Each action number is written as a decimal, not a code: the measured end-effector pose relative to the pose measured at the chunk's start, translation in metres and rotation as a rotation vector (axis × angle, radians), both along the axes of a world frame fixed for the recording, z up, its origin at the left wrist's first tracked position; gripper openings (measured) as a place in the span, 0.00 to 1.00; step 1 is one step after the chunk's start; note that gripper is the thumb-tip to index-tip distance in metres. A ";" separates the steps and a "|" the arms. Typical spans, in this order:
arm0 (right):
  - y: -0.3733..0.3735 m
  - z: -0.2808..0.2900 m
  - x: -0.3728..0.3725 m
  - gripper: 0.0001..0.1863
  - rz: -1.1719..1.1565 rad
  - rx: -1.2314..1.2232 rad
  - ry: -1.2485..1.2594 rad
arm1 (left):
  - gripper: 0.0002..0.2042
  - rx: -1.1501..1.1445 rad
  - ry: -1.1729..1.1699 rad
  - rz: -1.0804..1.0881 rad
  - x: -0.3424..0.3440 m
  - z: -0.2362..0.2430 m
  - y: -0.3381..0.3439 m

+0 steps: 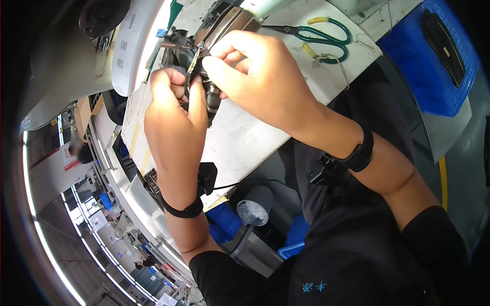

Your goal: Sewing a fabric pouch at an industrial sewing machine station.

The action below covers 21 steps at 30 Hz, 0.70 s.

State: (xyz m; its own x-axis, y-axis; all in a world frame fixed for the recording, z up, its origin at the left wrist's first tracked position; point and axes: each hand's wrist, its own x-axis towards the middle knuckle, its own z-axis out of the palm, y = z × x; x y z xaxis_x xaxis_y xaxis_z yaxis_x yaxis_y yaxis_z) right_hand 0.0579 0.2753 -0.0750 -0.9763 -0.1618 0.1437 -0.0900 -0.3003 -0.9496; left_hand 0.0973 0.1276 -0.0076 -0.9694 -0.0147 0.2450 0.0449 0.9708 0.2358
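My left hand (176,109) is closed beside the metal working parts (179,42) of what looks like a sewing machine (133,48). Its thumb and fingers pinch a small dark piece (189,84), mostly covered by the fingers. From the right, my right hand (270,76) reaches to the same spot, thumb and forefinger brought together. What that pinch holds is too small and hidden to make out. Just behind the right hand is a brown, shiny rounded part (232,23). Green-handled scissors (326,38) lie on the white worktop (250,148), apart from both hands.
At the right a blue basket (408,76) carries a black flat item (443,48). Loose threads (343,76) trail by the scissors. Below the table edge are a pale cylindrical container (255,204) and a blue bin (224,222). A thin black cable (245,182) runs from the left wrist strap.
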 end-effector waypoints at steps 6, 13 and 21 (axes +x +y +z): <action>-0.007 0.002 0.017 0.17 -0.124 0.209 0.132 | 0.12 -0.026 0.016 -0.015 0.003 0.020 0.007; -0.007 -0.010 0.019 0.12 -0.145 0.135 0.076 | 0.15 -0.144 0.217 -0.069 0.010 0.009 0.001; -0.004 -0.022 0.015 0.11 -0.019 -0.033 0.012 | 0.13 -0.272 0.314 -0.039 0.006 0.002 0.006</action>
State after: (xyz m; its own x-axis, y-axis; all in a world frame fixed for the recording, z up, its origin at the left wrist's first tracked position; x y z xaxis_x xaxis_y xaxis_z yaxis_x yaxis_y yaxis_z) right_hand 0.0725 0.2708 -0.0972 -0.9773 -0.1387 0.1600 -0.1068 -0.3295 -0.9381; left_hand 0.1035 0.1339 -0.0060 -0.8457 0.1262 0.5185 0.1112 0.9920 -0.0599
